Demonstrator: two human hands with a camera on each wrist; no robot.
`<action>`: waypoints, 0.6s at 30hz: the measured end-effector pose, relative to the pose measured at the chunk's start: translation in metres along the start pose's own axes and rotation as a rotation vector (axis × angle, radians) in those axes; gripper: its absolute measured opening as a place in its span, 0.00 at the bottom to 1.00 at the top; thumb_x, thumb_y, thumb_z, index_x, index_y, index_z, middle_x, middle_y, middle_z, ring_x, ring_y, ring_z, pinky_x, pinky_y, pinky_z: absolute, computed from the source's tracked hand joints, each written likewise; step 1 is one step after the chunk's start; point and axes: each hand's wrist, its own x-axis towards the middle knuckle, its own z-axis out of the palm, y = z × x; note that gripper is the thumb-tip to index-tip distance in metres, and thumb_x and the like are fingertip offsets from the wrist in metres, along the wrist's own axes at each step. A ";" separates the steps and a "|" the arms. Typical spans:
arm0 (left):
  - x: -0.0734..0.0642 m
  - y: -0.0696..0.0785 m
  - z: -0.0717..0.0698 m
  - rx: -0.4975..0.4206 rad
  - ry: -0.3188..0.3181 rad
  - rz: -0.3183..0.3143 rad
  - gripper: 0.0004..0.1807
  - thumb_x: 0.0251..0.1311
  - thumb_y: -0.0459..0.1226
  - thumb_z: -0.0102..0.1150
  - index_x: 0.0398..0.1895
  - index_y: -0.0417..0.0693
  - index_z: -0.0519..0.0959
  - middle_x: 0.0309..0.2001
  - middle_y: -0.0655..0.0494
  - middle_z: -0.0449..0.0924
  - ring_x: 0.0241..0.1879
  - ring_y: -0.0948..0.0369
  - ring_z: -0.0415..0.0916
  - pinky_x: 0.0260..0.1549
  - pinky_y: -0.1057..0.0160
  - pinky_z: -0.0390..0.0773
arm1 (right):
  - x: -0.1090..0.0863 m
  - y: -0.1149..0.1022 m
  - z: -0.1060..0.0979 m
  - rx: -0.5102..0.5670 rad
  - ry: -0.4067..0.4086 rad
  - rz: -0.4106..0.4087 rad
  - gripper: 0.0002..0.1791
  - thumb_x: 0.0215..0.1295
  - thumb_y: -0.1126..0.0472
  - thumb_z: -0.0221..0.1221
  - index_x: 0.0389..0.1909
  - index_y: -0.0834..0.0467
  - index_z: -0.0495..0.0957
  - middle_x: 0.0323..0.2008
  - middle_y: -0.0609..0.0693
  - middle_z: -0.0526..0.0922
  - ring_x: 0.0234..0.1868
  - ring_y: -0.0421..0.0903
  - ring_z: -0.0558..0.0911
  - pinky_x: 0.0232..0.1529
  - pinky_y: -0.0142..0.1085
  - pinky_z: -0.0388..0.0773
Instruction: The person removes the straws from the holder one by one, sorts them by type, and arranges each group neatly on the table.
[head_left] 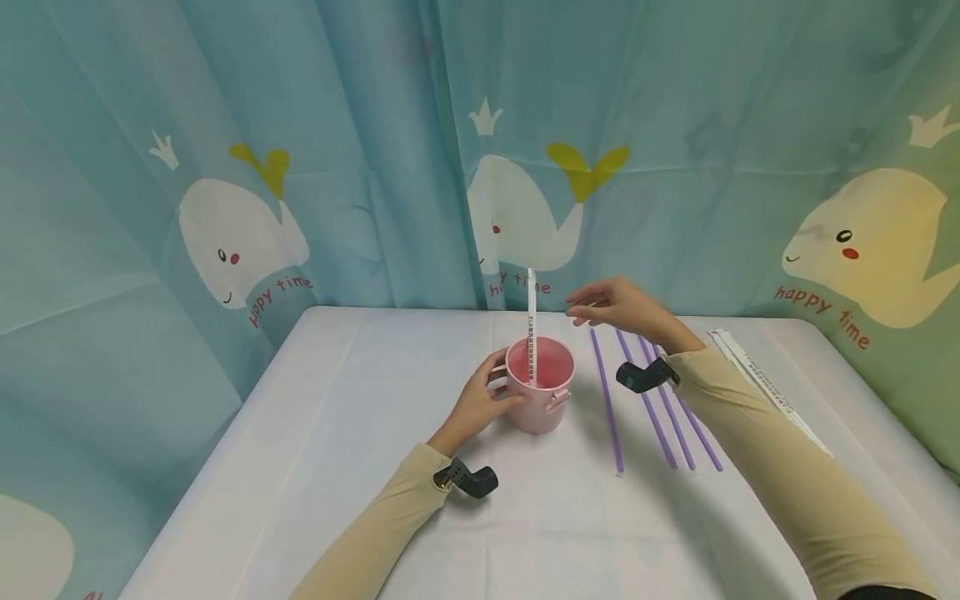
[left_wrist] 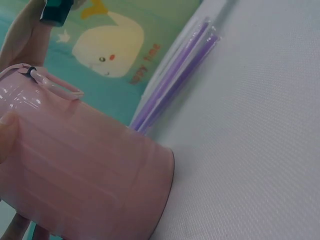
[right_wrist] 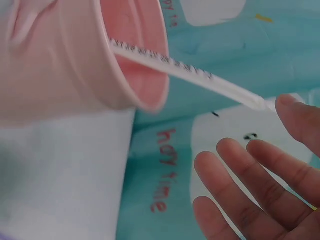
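Note:
A small pink bucket (head_left: 536,408) stands upright on the table, a handle clip on its side. My left hand (head_left: 486,396) grips it from the left, with the thumb on the near side and fingers around the back. Leaning inside is a white straw in a printed paper wrapper (head_left: 532,321), its top rising well above the rim. Right of that top, my right hand (head_left: 618,310) hovers with nothing in it. In the right wrist view, its loosely bent fingers (right_wrist: 240,195) spread apart near the wrapper's tip. The bucket's base shows on the table in the left wrist view.
Several purple straws (head_left: 606,400) in clear wrappers lie side by side on the white table (head_left: 360,417), right of the bucket. Farther right are white paper-wrapped straws (head_left: 768,387), partly behind my right sleeve. A blue whale-print curtain (head_left: 375,225) hangs behind the table.

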 end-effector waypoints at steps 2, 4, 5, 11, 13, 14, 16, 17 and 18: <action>0.000 0.001 0.000 0.000 -0.002 -0.001 0.41 0.54 0.31 0.64 0.70 0.40 0.56 0.69 0.40 0.58 0.66 0.43 0.62 0.64 0.48 0.68 | 0.005 -0.001 0.008 0.016 -0.008 -0.005 0.21 0.63 0.54 0.60 0.53 0.63 0.77 0.44 0.60 0.84 0.42 0.50 0.84 0.49 0.44 0.82; 0.000 0.000 0.000 -0.007 -0.007 -0.004 0.41 0.54 0.31 0.64 0.70 0.40 0.55 0.69 0.40 0.58 0.66 0.44 0.61 0.64 0.48 0.68 | 0.010 -0.001 0.015 0.030 -0.011 -0.005 0.21 0.63 0.55 0.60 0.52 0.63 0.77 0.45 0.60 0.84 0.42 0.50 0.84 0.48 0.43 0.83; 0.000 0.000 0.000 -0.009 -0.009 -0.007 0.41 0.54 0.31 0.64 0.70 0.40 0.55 0.69 0.40 0.58 0.66 0.44 0.61 0.64 0.48 0.68 | 0.011 -0.001 0.018 0.036 -0.014 -0.006 0.21 0.63 0.55 0.60 0.52 0.63 0.77 0.45 0.60 0.84 0.42 0.50 0.84 0.48 0.43 0.83; 0.009 -0.018 0.000 -0.028 -0.009 -0.008 0.42 0.54 0.30 0.64 0.70 0.40 0.54 0.69 0.41 0.58 0.66 0.44 0.61 0.64 0.48 0.69 | 0.019 0.000 0.034 0.099 -0.025 0.001 0.21 0.63 0.57 0.60 0.53 0.66 0.76 0.47 0.64 0.82 0.46 0.58 0.83 0.48 0.45 0.83; 0.012 -0.026 0.001 -0.030 -0.004 -0.007 0.42 0.54 0.31 0.64 0.71 0.41 0.54 0.70 0.42 0.58 0.66 0.44 0.61 0.64 0.49 0.69 | 0.020 0.001 0.038 0.105 -0.030 -0.001 0.21 0.63 0.58 0.59 0.52 0.66 0.76 0.47 0.64 0.82 0.46 0.57 0.83 0.48 0.46 0.83; 0.014 -0.030 0.001 -0.031 -0.002 -0.006 0.43 0.54 0.31 0.65 0.71 0.42 0.54 0.70 0.42 0.57 0.66 0.45 0.61 0.64 0.49 0.69 | 0.021 0.001 0.041 0.102 -0.033 0.001 0.21 0.63 0.58 0.59 0.52 0.66 0.76 0.47 0.64 0.82 0.46 0.56 0.83 0.48 0.46 0.83; 0.014 -0.033 0.002 -0.025 0.004 0.000 0.42 0.54 0.33 0.65 0.71 0.44 0.54 0.70 0.44 0.58 0.66 0.46 0.62 0.64 0.50 0.70 | 0.022 0.002 0.045 0.093 -0.039 0.004 0.20 0.63 0.58 0.59 0.52 0.66 0.76 0.47 0.63 0.82 0.46 0.54 0.83 0.48 0.45 0.83; 0.015 -0.034 0.002 -0.022 0.008 0.005 0.42 0.54 0.33 0.65 0.71 0.45 0.55 0.70 0.45 0.59 0.66 0.47 0.62 0.64 0.51 0.70 | 0.022 0.002 0.046 0.093 -0.040 0.007 0.20 0.63 0.59 0.59 0.52 0.66 0.76 0.47 0.63 0.82 0.46 0.53 0.83 0.48 0.45 0.83; 0.015 -0.034 0.002 -0.018 0.010 0.010 0.42 0.54 0.34 0.65 0.71 0.45 0.55 0.69 0.46 0.59 0.65 0.47 0.63 0.63 0.51 0.70 | 0.023 0.002 0.048 0.094 -0.041 0.008 0.19 0.63 0.59 0.59 0.51 0.66 0.76 0.47 0.63 0.82 0.46 0.52 0.83 0.48 0.44 0.83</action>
